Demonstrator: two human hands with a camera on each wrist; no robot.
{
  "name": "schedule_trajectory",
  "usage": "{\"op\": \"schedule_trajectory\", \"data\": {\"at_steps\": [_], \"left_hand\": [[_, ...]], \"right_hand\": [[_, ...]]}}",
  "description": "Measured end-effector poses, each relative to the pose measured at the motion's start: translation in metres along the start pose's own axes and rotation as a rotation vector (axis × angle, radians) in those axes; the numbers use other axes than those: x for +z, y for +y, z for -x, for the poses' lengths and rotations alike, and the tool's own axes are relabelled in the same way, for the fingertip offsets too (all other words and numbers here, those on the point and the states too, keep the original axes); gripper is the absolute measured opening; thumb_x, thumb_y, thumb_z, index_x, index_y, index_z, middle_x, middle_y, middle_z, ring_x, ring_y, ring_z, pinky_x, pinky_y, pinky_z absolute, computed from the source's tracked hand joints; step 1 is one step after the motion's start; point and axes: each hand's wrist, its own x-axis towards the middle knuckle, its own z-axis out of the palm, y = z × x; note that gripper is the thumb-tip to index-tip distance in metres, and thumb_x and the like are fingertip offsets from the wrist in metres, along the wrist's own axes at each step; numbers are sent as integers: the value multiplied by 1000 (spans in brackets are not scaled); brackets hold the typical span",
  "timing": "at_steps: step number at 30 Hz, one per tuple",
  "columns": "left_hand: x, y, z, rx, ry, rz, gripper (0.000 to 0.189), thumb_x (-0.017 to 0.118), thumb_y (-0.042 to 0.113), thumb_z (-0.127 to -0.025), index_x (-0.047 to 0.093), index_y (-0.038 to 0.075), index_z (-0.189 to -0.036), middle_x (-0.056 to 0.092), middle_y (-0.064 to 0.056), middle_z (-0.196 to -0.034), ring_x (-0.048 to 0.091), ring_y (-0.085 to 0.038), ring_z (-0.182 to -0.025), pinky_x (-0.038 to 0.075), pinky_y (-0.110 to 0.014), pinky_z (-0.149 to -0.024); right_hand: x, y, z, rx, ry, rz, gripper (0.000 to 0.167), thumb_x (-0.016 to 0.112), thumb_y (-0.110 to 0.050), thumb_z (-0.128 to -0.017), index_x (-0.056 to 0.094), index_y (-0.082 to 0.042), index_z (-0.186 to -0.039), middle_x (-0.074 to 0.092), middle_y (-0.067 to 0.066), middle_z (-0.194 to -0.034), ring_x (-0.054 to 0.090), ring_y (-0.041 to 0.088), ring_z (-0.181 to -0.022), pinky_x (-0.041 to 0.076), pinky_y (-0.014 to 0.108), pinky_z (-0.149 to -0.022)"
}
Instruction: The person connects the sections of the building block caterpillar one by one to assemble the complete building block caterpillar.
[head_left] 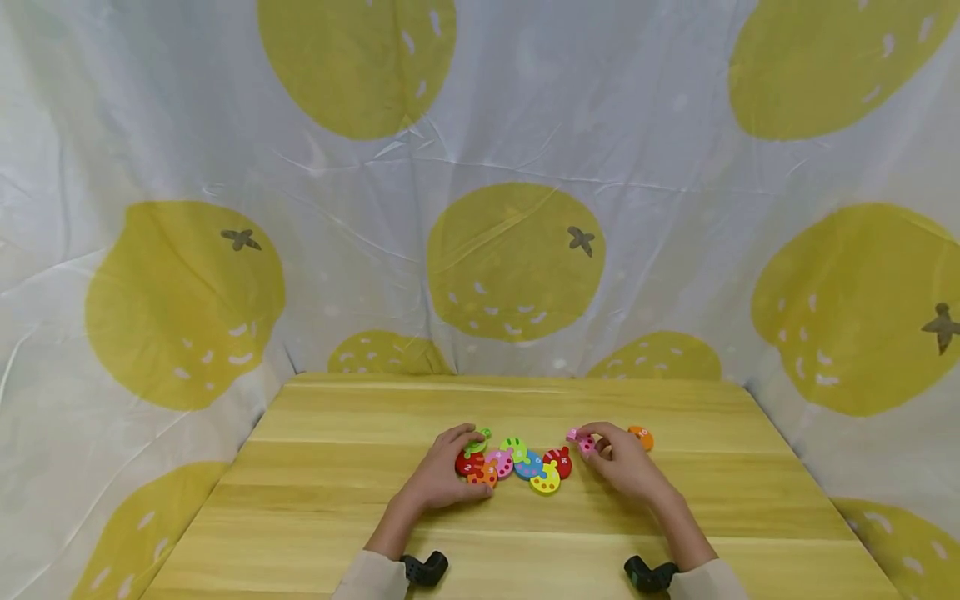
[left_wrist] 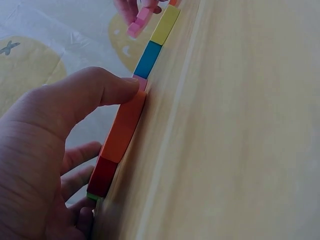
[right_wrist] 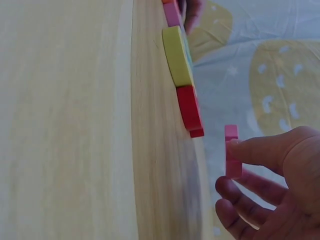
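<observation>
A winding row of joined, numbered puzzle pieces lies on the table. My left hand holds its left end, with fingers along the far side by the green piece and red piece. Its thumb presses the near edge of the orange piece in the left wrist view. My right hand pinches a pink puzzle piece between thumb and fingers, raised off the table. That pink piece is a little right of the red piece numbered 8, which ends the row beside the yellow piece.
A loose orange piece numbered 10 lies beyond my right hand. The wooden table reaches back to a hanging cloth with yellow fruit prints. Black devices sit at both wrists.
</observation>
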Motion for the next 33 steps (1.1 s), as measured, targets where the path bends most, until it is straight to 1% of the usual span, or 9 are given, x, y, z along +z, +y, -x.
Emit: {"op": "schedule_trajectory", "data": {"at_steps": [5, 13, 18, 22, 26, 30, 33], "left_hand": [[1, -2, -1, 7, -7, -9, 83, 87, 52, -72, 58, 20, -143, 39, -5, -162, 32, -35, -152, 37, -64, -116], [-1, -2, -2, 16, -26, -18, 84, 86, 51, -73, 56, 19, -145, 37, -6, -164, 30, -37, -153, 35, -66, -117], [0, -3, -2, 20, -33, -29, 85, 85, 52, -74, 55, 19, -146, 36, -7, -165, 29, -36, -154, 34, -66, -117], [1, -4, -1, 20, -37, -32, 84, 85, 53, -75, 55, 20, -147, 35, -6, -165, 28, -36, -154, 34, -65, -117], [-2, -1, -1, 36, -47, -32, 84, 85, 50, -76, 54, 17, -148, 35, -9, -165, 28, -37, -154, 35, -67, -116], [-5, 0, 0, 57, -65, -35, 84, 85, 44, -76, 53, 15, -148, 34, -12, -165, 28, -39, -154, 36, -67, -116], [-7, 1, 0, 61, -72, -32, 84, 85, 42, -76, 54, 15, -149, 34, -13, -165, 28, -39, -154, 35, -66, -116]], "right_hand": [[5, -3, -4, -3, -25, -21, 34, 72, -10, -96, 69, -17, -128, 68, 3, -121, 59, 17, -94, 52, 23, -75], [8, 1, -6, -50, -60, 5, 36, 71, -7, -96, 67, -15, -131, 68, 4, -119, 57, 16, -91, 52, 23, -72], [8, 1, -7, -68, -86, 13, 34, 69, -8, -98, 68, -16, -130, 68, 3, -114, 56, 15, -91, 50, 23, -73], [9, 1, -6, -100, -106, 30, 33, 68, -8, -98, 68, -14, -131, 68, 4, -118, 56, 16, -91, 50, 23, -75], [8, 2, -7, -119, -104, 44, 33, 68, -6, -98, 68, -13, -131, 67, 5, -123, 56, 16, -91, 50, 24, -75], [9, 1, -7, -112, -96, 48, 33, 69, -6, -97, 70, -13, -129, 68, 4, -122, 56, 14, -91, 50, 23, -76], [10, -1, -7, -107, -101, 52, 32, 70, -5, -96, 71, -13, -127, 68, 3, -120, 57, 14, -90, 51, 23, -77]]}}
